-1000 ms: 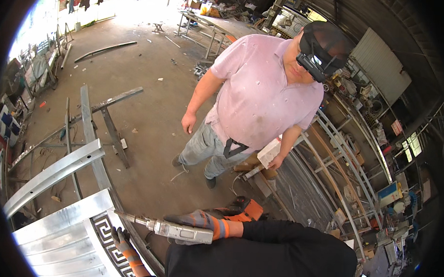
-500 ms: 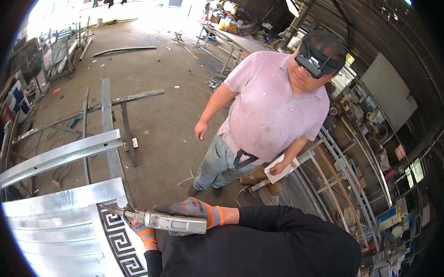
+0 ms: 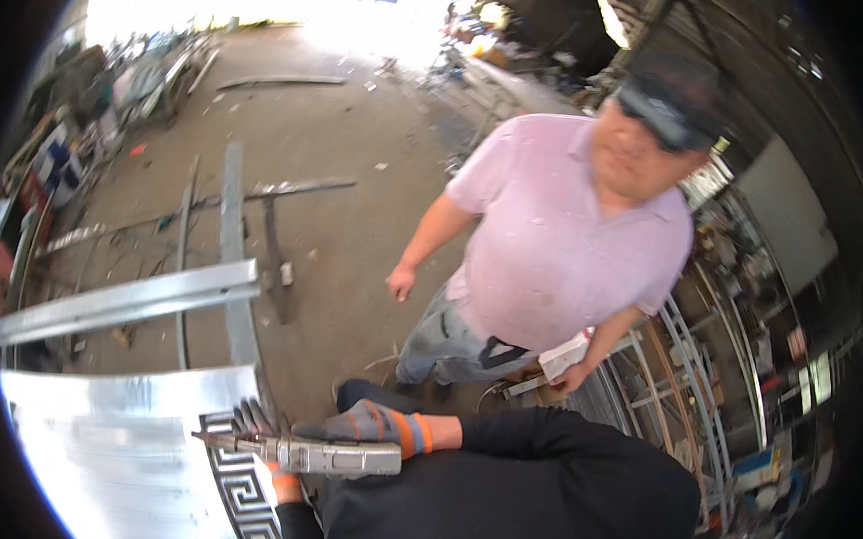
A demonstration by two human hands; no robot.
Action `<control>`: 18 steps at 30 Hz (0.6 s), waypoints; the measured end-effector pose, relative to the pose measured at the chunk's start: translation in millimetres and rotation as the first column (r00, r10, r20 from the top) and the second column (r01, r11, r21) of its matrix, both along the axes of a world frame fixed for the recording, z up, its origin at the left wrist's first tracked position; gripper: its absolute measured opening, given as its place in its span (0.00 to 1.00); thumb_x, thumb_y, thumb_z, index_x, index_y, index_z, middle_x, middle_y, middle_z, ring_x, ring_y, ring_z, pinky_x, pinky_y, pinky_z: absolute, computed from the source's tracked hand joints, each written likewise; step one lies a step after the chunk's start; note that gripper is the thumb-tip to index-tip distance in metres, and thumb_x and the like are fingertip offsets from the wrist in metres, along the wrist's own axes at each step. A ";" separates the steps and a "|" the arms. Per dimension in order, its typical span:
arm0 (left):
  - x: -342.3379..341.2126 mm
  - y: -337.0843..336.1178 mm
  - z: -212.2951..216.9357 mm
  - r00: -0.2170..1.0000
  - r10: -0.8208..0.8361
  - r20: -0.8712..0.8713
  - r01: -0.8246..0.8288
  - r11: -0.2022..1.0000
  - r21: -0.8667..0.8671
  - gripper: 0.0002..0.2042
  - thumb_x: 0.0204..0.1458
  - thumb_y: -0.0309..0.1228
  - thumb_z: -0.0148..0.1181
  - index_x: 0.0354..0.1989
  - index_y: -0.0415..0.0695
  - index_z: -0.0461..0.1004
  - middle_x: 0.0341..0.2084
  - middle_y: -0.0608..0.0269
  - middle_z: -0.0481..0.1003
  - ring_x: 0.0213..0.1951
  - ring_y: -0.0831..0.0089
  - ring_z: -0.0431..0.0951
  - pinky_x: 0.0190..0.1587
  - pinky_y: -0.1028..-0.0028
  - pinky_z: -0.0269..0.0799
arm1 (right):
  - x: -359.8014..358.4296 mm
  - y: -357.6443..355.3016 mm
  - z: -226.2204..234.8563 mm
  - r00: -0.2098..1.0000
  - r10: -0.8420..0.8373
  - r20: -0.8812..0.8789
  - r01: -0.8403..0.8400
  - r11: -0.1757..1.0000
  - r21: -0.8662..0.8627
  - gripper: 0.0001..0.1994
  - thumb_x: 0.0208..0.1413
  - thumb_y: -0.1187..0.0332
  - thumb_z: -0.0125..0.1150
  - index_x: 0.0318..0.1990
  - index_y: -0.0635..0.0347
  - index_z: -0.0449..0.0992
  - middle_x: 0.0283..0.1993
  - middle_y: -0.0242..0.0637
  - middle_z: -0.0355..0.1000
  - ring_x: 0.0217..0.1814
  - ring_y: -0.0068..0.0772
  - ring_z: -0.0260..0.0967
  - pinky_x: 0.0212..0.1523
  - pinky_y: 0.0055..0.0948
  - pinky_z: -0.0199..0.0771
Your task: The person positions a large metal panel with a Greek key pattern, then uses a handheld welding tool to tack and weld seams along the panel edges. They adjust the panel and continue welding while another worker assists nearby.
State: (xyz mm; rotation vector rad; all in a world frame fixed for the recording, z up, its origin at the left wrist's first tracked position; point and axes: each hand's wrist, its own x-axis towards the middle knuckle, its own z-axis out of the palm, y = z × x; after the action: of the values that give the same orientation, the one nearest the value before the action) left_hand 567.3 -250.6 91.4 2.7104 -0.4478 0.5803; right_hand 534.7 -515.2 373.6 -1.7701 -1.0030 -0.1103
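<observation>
My right hand (image 3: 362, 424), in a grey and orange glove, holds a grey metal hand tool (image 3: 341, 457) with a long thin nose. The nose points left, over the top of a black strip (image 3: 239, 487) with a Greek-key pattern. That strip runs along the right edge of a shiny ribbed metal panel (image 3: 125, 449). My left hand (image 3: 255, 418), gloved alike, is partly hidden behind the tool. Its dark fingers show stretched out above the nose, near the panel's upper right corner; whether they touch the panel cannot be made out.
A person in a pink shirt (image 3: 568, 237) and dark headgear stands just ahead, holding something white. Beyond the panel lies a metal channel (image 3: 132, 300), with a frame of metal bars (image 3: 231, 222) on the floor. Racks and clutter (image 3: 725, 379) line the right side.
The view has shifted, so the surroundings sit further right. My left fingers have come up into sight above the tool. The person's head has turned to the right.
</observation>
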 end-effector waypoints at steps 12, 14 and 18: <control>240.9 -45.9 -4.3 0.405 0.752 -0.521 -0.763 0.591 0.260 0.42 0.70 0.57 0.54 0.84 0.38 0.62 0.84 0.42 0.60 0.86 0.45 0.53 0.87 0.46 0.41 | 259.0 -59.5 -73.6 0.758 0.171 -0.629 -0.252 0.967 -0.041 0.33 0.62 0.68 0.80 0.74 0.63 0.76 0.53 0.52 0.85 0.45 0.43 0.89 0.39 0.31 0.89; 240.3 -46.5 -4.5 0.388 0.806 -0.447 -0.802 0.535 0.267 0.41 0.71 0.55 0.52 0.84 0.36 0.59 0.85 0.38 0.56 0.87 0.45 0.51 0.87 0.45 0.39 | 305.0 -78.6 -96.6 0.002 0.453 -0.892 -0.183 0.877 0.445 0.32 0.72 0.60 0.65 0.81 0.53 0.68 0.60 0.51 0.83 0.49 0.49 0.88 0.41 0.35 0.90; 241.8 -53.0 1.6 0.361 0.860 -0.361 -0.795 0.486 0.362 0.42 0.71 0.55 0.52 0.86 0.37 0.57 0.87 0.36 0.50 0.88 0.41 0.47 0.87 0.42 0.35 | 382.4 -104.4 -122.0 -0.618 0.707 -0.345 0.389 0.655 0.647 0.35 0.78 0.54 0.57 0.88 0.44 0.58 0.71 0.46 0.79 0.57 0.60 0.86 0.48 0.42 0.90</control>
State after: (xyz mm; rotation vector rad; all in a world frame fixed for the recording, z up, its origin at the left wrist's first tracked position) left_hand 809.0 -303.6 93.0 2.8791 1.1808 -0.0117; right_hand 917.1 -619.6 251.6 0.0384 0.3114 1.3634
